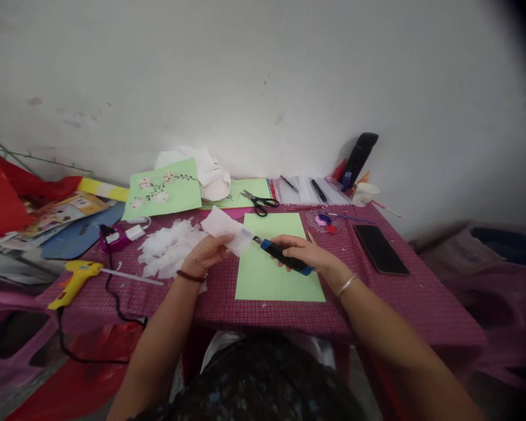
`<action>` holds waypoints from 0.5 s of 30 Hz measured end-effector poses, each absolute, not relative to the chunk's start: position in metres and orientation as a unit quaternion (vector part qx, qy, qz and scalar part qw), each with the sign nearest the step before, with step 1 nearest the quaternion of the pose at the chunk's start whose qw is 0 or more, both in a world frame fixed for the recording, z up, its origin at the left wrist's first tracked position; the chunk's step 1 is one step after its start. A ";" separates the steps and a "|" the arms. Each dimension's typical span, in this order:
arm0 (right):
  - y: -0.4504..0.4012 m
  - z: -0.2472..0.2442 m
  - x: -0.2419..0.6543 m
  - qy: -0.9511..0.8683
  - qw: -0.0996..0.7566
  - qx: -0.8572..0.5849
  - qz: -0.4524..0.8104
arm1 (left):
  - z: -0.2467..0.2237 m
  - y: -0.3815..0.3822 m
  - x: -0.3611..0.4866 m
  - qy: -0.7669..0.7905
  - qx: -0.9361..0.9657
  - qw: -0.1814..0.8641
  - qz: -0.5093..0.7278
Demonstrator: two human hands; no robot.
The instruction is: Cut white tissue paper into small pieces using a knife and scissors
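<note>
1. Right hand (pixel 301 251) is closed around a blue-and-black tool (pixel 291 261) above the green sheet (pixel 272 286); tip directed at the white paper (pixel 221 225), presumably for control.
2. Paper is pinched in the left hand (pixel 208 254) over the sheet's far-left corner, seemingly for steadiness.
3. White scraps (pixel 169 248) are heaped left of the sheet, likely for easy reach.
4. Both forearms are angled inward toward the sheet, palms turned inward.

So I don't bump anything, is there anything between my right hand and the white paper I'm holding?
Only the black-and-blue tool in your right hand, its tip by the white paper; nothing else visible.
</note>
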State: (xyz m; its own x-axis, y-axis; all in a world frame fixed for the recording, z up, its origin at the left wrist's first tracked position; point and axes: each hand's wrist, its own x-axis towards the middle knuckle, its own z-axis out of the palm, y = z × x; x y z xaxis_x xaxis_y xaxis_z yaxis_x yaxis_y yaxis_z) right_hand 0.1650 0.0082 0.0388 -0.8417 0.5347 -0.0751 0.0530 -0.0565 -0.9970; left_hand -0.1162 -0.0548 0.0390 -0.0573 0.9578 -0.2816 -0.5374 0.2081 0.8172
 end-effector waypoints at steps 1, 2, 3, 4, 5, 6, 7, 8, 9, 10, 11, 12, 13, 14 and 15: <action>0.008 0.038 0.165 -0.670 0.174 -0.219 0.687 | 0.039 -0.054 -0.116 0.441 0.233 0.644 0.580; 0.008 0.037 0.165 -0.675 0.174 -0.217 0.683 | 0.038 -0.054 -0.116 0.440 0.228 0.645 0.581; 0.009 0.037 0.165 -0.678 0.174 -0.214 0.681 | 0.038 -0.053 -0.115 0.439 0.224 0.647 0.582; 0.009 0.036 0.164 -0.681 0.174 -0.212 0.679 | 0.038 -0.053 -0.115 0.438 0.221 0.647 0.584; 0.009 0.036 0.164 -0.682 0.174 -0.211 0.679 | 0.038 -0.053 -0.114 0.435 0.218 0.647 0.587; 0.009 0.036 0.164 -0.682 0.174 -0.211 0.678 | 0.038 -0.053 -0.114 0.430 0.218 0.646 0.592; 0.008 0.037 0.164 -0.682 0.174 -0.212 0.678 | 0.037 -0.053 -0.113 0.423 0.219 0.645 0.598; 0.007 0.038 0.164 -0.681 0.175 -0.213 0.678 | 0.037 -0.053 -0.112 0.415 0.224 0.643 0.603; 0.006 0.039 0.163 -0.680 0.176 -0.213 0.679 | 0.036 -0.053 -0.111 0.410 0.234 0.640 0.606; 0.005 0.041 0.163 -0.678 0.178 -0.214 0.680 | 0.035 -0.053 -0.111 0.407 0.247 0.637 0.606; 0.004 0.042 0.163 -0.676 0.179 -0.213 0.683 | 0.034 -0.053 -0.110 0.407 0.261 0.634 0.603; 0.004 0.043 0.162 -0.673 0.179 -0.211 0.686 | 0.033 -0.053 -0.110 0.413 0.276 0.631 0.596; 0.003 0.043 0.162 -0.671 0.179 -0.208 0.689 | 0.031 -0.053 -0.110 0.419 0.290 0.628 0.588; 0.003 0.042 0.161 -0.669 0.175 -0.204 0.693 | 0.030 -0.053 -0.110 0.425 0.301 0.626 0.580; 0.003 0.040 0.161 -0.669 0.172 -0.199 0.696 | 0.028 -0.052 -0.110 0.432 0.308 0.625 0.573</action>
State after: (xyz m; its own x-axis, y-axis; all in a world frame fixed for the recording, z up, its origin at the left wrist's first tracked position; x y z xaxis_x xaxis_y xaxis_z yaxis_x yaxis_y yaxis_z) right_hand 0.1609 0.0031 0.0403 -0.8617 0.5052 -0.0477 0.0277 -0.0471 -0.9985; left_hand -0.1096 -0.0525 0.0283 -0.0296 0.9820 -0.1863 -0.4492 0.1535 0.8802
